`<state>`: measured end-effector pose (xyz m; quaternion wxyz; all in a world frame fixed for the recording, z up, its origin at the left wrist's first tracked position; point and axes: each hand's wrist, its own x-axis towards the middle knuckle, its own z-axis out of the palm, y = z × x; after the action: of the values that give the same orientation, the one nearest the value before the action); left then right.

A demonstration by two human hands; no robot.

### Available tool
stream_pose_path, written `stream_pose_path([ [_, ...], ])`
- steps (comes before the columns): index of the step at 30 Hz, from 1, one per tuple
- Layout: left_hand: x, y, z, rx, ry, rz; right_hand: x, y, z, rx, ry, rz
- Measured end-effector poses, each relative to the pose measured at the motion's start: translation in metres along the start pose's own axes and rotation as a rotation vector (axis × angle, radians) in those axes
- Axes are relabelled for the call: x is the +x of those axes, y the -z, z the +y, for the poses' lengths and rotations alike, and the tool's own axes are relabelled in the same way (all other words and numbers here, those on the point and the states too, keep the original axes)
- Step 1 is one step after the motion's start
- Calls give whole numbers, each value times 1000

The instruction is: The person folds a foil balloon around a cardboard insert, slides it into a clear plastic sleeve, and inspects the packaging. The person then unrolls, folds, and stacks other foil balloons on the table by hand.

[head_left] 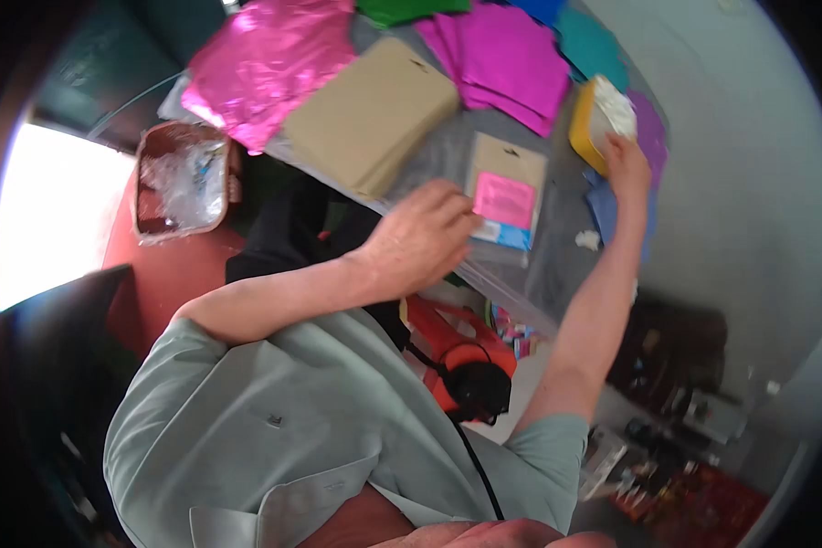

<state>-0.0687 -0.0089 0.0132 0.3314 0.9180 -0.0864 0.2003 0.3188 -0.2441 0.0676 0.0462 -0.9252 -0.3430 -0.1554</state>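
Note:
My left hand (423, 236) is closed, fingers curled together, at the left edge of a clear packet (507, 163) with a tan backing, a pink panel and a blue strip. Whatever its fingertips hold, if anything, is hidden. Over at the table's right side, my right hand (627, 166) reaches to a yellow box (586, 137) containing crumpled white material (615, 108). Its fingers are pinched together at the box's near rim, and I cannot make out what is between them. A thick tan stack (370, 114), like cardboard backings, lies to the left of the packet.
Shiny pink foil sheets (269, 68) and magenta sheets (507, 59) spread along the far table, with teal sheets (594, 47) beyond. A brown basket (155, 205) with clear plastic stands at left. Below the table edge are an orange-red object (443, 333) and a black round thing (477, 388).

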Motion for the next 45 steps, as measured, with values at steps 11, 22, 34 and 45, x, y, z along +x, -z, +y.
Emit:
stream_pose_path([
  [11, 14, -13, -13, 19, -93, 54, 10, 20, -22, 27, 34, -193],
  [22, 15, -12, -16, -27, -75, 80, -96, 76, -115, 573, -330, 79],
  [34, 21, -13, -15, -1, -70, 48, -268, 53, -192, 642, -303, 124],
  [45, 23, -20, -15, 144, -175, 122, -258, 44, -208, 520, -264, 142],
])
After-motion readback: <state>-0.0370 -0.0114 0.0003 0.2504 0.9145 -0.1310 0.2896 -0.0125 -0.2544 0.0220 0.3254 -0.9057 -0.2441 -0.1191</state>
